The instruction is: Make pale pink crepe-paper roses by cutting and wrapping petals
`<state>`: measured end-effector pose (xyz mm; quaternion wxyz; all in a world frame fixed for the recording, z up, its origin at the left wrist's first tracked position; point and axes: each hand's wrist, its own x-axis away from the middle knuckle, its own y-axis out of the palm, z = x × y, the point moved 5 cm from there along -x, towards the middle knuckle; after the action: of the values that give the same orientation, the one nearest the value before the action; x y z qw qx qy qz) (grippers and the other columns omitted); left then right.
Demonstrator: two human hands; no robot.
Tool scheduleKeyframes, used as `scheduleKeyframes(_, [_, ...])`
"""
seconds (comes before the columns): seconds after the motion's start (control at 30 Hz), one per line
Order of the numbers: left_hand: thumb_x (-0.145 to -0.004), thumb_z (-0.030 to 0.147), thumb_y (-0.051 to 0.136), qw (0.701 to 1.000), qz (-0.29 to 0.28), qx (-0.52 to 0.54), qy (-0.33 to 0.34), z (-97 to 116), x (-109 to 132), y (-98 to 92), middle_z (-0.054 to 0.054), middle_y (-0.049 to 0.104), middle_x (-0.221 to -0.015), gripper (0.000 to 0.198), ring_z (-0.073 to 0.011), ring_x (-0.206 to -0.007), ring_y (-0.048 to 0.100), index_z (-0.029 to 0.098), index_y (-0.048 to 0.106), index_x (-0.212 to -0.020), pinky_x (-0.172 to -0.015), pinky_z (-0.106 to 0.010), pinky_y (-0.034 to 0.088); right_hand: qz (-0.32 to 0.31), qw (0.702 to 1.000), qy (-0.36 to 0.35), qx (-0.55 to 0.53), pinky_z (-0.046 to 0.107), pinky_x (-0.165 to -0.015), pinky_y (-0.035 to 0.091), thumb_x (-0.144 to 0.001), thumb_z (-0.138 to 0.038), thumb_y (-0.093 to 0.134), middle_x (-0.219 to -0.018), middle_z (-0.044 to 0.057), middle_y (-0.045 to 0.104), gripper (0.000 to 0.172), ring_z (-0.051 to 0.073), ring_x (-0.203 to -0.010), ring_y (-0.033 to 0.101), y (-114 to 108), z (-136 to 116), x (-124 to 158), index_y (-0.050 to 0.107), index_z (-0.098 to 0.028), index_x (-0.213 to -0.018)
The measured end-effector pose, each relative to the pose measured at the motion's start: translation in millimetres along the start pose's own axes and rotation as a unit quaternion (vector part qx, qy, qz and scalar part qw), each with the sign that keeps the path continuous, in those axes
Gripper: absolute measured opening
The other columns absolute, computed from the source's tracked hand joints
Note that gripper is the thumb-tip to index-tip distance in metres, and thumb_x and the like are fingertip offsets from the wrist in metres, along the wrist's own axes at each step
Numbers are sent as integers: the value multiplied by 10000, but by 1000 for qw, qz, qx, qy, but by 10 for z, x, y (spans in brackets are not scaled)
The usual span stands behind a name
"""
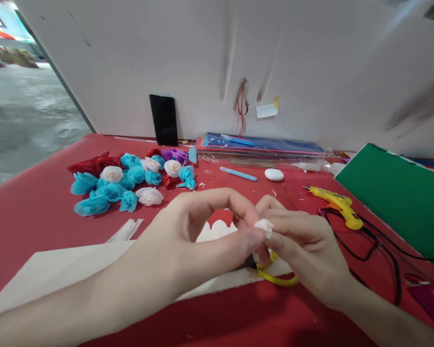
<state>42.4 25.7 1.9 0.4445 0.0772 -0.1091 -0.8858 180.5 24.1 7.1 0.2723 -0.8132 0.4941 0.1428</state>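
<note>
My left hand [198, 231] and my right hand [304, 246] meet above the red table [39, 207], both pinching a small rolled piece of pale pink paper [264, 225] between thumbs and fingertips. Beneath the hands lies a white paper sheet [58, 270] with a scalloped edge, and yellow-handled scissors [275, 277] lie partly hidden under my right hand.
A pile of blue, pink, red and purple paper flowers [130, 180] lies at the back left. A yellow glue gun [338, 205] with a black cord [383, 250], a green sheet [401, 197], a blue pen [237, 173], a white oval object [274, 174], packed paper [264, 144] and a black phone [163, 119] stand around.
</note>
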Motion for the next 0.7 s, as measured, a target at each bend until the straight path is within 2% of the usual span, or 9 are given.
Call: scheduleKeyframes(0.7, [-907, 221, 701, 1000, -5, 20, 15, -2, 1, 10, 111, 709, -791, 81, -44, -799, 672, 220, 685, -827, -739, -48, 537, 18, 1000, 2, -8, 255, -614, 430, -989, -238, 578, -580, -16, 636, 335, 128, -651, 483, 25, -14, 18, 677, -186, -673])
